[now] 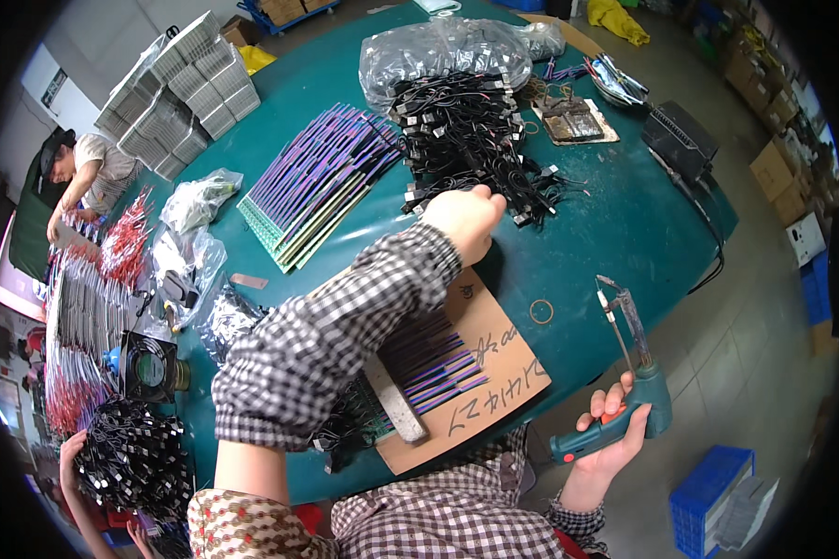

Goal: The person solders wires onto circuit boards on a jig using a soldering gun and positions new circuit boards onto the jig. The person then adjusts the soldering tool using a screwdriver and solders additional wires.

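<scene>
My left hand [466,222] reaches across the table to the near edge of a heap of black cables [461,130] with pale connectors. Its fingers are curled closed; whatever they pinch is hidden. At the table's right edge my right hand [615,433] is wrapped round the green handle of a soldering gun [657,405], its tip pointing up and away. Under my left sleeve a cardboard sheet [508,401] carries narrow purple circuit strips [447,377]. A metal bar [396,401] lies across these strips, and black cables [350,419] gather beside it.
Stacked purple and green circuit panels [322,182] lie left of the heap. Behind it sits a clear plastic bag [443,56]. A soldering tray [573,121] and black box [680,140] stand at the right. Co-workers' hands [70,456] handle bundles at the left.
</scene>
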Motion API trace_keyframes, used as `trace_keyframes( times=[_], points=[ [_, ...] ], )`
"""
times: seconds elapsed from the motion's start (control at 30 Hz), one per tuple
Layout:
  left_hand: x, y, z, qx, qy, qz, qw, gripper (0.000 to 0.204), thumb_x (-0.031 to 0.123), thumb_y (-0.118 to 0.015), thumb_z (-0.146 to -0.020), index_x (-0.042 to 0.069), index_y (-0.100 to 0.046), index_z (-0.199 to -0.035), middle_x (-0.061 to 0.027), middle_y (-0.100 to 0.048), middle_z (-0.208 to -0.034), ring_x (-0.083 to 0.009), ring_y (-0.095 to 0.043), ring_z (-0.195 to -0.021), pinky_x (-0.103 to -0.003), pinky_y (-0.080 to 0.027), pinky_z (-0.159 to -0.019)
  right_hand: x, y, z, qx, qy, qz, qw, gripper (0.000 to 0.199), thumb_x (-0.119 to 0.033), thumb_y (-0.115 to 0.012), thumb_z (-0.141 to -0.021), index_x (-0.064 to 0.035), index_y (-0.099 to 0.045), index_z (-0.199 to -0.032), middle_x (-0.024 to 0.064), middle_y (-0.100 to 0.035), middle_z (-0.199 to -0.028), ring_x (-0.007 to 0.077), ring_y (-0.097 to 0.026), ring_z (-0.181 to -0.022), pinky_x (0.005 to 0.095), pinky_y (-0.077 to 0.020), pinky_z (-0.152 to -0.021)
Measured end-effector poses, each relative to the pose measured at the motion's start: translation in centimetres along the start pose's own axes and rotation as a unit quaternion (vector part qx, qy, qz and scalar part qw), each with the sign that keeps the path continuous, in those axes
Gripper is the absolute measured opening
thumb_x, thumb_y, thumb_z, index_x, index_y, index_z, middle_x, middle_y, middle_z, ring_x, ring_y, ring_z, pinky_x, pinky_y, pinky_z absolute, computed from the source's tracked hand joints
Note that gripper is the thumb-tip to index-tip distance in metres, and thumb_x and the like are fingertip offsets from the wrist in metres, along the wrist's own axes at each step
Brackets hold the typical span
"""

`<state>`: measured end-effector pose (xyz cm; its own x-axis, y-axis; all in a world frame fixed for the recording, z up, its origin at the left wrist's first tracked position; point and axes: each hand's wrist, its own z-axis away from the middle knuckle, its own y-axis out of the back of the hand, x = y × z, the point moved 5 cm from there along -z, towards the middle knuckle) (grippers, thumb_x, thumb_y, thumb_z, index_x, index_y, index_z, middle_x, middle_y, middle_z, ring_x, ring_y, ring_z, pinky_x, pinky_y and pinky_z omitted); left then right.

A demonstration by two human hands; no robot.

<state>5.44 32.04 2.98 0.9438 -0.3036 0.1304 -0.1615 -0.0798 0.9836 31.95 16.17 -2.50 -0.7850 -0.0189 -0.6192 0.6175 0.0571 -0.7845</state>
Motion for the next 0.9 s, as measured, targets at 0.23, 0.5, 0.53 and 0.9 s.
trace_keyframes(
  times=[0.23,0.5,0.53,0.9],
  points=[
    [-1.3,7.5,8.4,0.197,0.14,0.505,0.829,0.016,-0.002,-0.06,-0.084,-0.001,-0.052,-0.097,-0.0076,-0.054,-0.095,-0.0183,-0.066,-0.083,-0.029,-0.057,-0.075,0.0,-1.4,-1.2,0.042,0.015,0.016,0.999,0.05,-0.037,-0.054,-0.094,0.0021,-0.043,-0.123,0.0078,-0.054,-0.09,0.0197,-0.064,-0.076,0.034,-0.061,-0.056],
    [4.5,7.8,22.9,0.268,0.208,0.75,0.568,0.023,-0.004,-0.056,-0.087,0.0,-0.043,-0.105,-0.0116,-0.052,-0.105,-0.0326,-0.067,-0.092,-0.038,-0.059,-0.08,2.0,-10.0,-1.3,-0.063,0.002,0.202,0.977,0.062,0.008,-0.066,-0.077,0.002,-0.04,-0.132,0.0089,-0.054,-0.105,0.0236,-0.063,-0.094,0.0393,-0.0546,-0.084],
    [5.1,7.2,24.5,0.28,0.228,0.768,0.529,0.024,-0.004,-0.056,-0.087,0.001,-0.042,-0.105,-0.0117,-0.05,-0.107,-0.0327,-0.067,-0.092,-0.037,-0.06,-0.079,2.5,-11.1,-1.1,-0.098,0.008,0.226,0.969,0.066,0.011,-0.067,-0.074,0.002,-0.039,-0.133,0.0093,-0.054,-0.106,0.0239,-0.063,-0.096,0.0395,-0.0541,-0.085],
    [5.8,4.7,32.5,0.213,0.272,0.666,0.66,0.026,-0.001,-0.063,-0.083,0.0,-0.05,-0.104,-0.0142,-0.05,-0.117,-0.0298,-0.058,-0.11,-0.038,-0.051,-0.092,5.9,-15.4,2.9,-0.188,-0.127,0.393,0.891,0.037,0.012,-0.065,-0.075,0.0013,-0.049,-0.106,0.01,-0.058,-0.093,0.0178,-0.064,-0.084,0.0297,-0.0535,-0.072]
  ],
)
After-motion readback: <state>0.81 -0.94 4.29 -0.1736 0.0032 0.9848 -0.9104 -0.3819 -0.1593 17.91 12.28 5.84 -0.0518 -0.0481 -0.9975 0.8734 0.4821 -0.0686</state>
